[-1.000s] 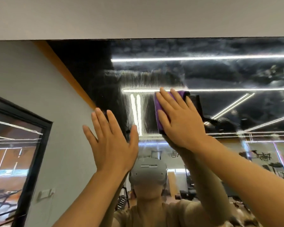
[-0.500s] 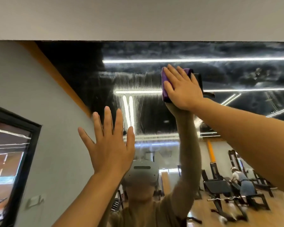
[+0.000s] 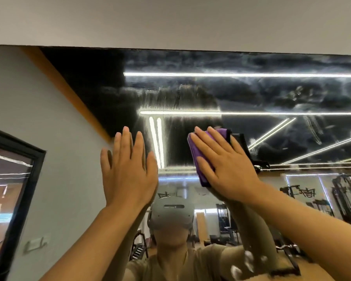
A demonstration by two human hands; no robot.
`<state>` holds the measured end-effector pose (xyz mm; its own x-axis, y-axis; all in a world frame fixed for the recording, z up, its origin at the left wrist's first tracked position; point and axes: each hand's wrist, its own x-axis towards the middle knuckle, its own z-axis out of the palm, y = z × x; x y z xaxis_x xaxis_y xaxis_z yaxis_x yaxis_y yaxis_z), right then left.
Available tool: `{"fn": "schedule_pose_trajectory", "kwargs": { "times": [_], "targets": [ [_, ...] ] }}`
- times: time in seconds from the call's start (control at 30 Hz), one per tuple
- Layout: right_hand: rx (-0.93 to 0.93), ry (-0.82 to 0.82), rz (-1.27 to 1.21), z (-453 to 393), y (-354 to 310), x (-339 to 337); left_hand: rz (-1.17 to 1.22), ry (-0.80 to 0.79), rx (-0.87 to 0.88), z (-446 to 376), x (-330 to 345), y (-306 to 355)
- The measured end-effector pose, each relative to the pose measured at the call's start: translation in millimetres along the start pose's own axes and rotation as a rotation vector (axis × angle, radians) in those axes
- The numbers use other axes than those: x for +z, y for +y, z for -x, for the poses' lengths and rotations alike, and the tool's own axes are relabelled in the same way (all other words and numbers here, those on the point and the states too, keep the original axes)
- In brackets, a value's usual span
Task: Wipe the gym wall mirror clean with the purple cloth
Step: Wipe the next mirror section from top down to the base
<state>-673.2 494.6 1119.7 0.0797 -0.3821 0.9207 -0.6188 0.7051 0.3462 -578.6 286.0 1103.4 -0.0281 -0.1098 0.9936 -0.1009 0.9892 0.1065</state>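
Right hand [image 3: 228, 163] flat on purple cloth [image 3: 201, 159] against mirror [image 3: 272, 94].

Open mirror [image 3: 251, 94] above both sets of fingers

Streaked glass runs free above and right of the right fingers [image 3: 203, 138]; the wall [image 3: 170, 21] caps it overhead, and the left fingers [image 3: 128, 142] flank the other side.
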Motion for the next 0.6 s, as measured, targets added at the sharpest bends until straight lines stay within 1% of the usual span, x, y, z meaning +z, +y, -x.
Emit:
{"fn": "schedule_pose_trajectory", "kwargs": {
  "times": [0.03, 0.17, 0.27, 0.37, 0.5, 0.6],
  "targets": [
    [0.016, -0.004, 0.002, -17.5, 10.1, -5.3, 0.000, 0.001, -0.001, -0.4, 1.2, 4.4],
    [0.186, 0.014, 0.011, -98.1, 57.1, -27.3, -0.032, 0.020, -0.023, -0.4, 8.3, 10.9],
    [0.218, 0.008, 0.007, -124.5, 69.5, -32.9, -0.042, 0.022, -0.032, -0.4, 9.3, 10.8],
    [0.181, 0.011, 0.001, -100.5, 63.0, -30.4, -0.059, 0.025, -0.037, -0.8, 9.6, 11.2],
    [0.030, -0.022, 0.018, -16.8, 48.2, -21.6, -0.082, 0.022, -0.050, -1.8, 10.5, 13.9],
    [-0.040, -0.016, 0.026, 32.4, 50.8, -13.6, -0.104, -0.009, -0.100, -2.1, 9.2, 24.4]
  ]
}}
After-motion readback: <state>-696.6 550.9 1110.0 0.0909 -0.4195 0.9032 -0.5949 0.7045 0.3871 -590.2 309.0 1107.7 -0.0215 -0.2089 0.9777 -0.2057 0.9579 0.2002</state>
